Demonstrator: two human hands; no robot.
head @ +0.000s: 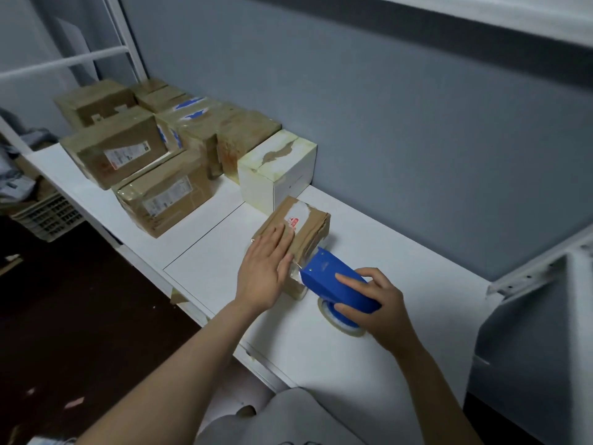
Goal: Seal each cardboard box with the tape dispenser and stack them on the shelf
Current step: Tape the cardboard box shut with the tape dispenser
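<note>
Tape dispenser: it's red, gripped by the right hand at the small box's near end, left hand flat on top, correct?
No: the head view shows the dispenser is blue, not red. The right hand does grip it at the near end of the small box, with the left hand flat on top.

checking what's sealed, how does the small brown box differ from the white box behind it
The small brown box is brown cardboard; the white box is white with yellowed tape. The brown box lies low and flat; the white box stands taller. The left hand rests flat on the brown box, with the blue tape dispenser in the right hand at its near end; no hand touches the white box. Both sit on the white surface.
</note>
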